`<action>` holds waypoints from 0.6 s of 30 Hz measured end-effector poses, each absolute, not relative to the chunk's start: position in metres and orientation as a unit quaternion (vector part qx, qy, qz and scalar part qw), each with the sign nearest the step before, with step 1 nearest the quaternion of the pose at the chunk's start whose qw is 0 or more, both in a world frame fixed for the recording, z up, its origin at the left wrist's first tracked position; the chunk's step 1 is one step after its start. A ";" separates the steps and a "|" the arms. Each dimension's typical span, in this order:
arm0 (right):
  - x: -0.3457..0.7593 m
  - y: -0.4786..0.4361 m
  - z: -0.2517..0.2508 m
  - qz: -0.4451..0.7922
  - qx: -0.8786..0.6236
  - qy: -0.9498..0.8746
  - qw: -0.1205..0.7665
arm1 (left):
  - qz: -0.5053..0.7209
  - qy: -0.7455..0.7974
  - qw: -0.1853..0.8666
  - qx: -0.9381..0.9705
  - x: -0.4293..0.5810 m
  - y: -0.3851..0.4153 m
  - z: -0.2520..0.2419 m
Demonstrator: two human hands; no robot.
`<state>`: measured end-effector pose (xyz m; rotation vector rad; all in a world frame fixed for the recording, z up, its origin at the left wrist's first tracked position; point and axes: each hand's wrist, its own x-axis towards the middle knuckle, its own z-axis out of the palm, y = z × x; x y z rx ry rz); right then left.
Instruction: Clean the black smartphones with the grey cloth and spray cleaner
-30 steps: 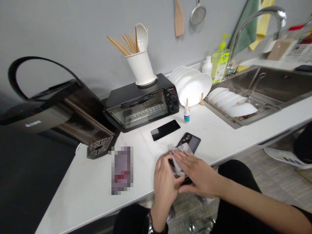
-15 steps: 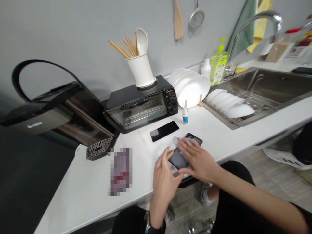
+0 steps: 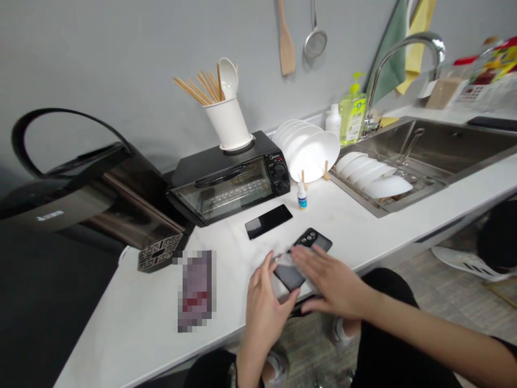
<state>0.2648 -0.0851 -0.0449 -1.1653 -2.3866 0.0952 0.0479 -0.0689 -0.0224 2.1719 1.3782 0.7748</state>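
A dark grey phone case [image 3: 290, 277] with black-ringed camera openings at its far end lies slantwise near the counter's front edge. Curved round its near left side, my left hand [image 3: 262, 307] steadies it between thumb and fingers. Across its middle lies my right hand [image 3: 335, 277], fingers nearly straight and slightly smeared by motion. A thin pale wipe [image 3: 285, 260] shows at these fingertips, mostly hidden under them. Behind the case a black smartphone [image 3: 269, 221] rests on the counter, screen up. A small white bottle with a blue label [image 3: 302, 197] stands beyond it.
A toaster oven [image 3: 230, 186] carries a white utensil holder [image 3: 228, 124]. To the left are a black drinks machine [image 3: 100, 199] and a blurred-out packet [image 3: 196, 291]. White plates [image 3: 315, 156] stand in a rack by the sink [image 3: 456, 156]. Another person's shoe [image 3: 464, 264] shows at right.
The view has shifted slightly. My right hand has slid a little toward me over the phone case, baring more of its camera end. My left hand stays at its side.
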 end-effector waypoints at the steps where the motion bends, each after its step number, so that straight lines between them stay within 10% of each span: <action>1: 0.265 -0.084 -0.046 0.010 -0.465 -0.851 0.246 | 0.278 0.493 0.229 0.792 0.048 -0.070 -0.021; 18: 0.256 -0.088 -0.043 0.037 -0.372 -0.902 0.216 | 0.293 0.509 0.279 0.760 0.042 -0.076 -0.018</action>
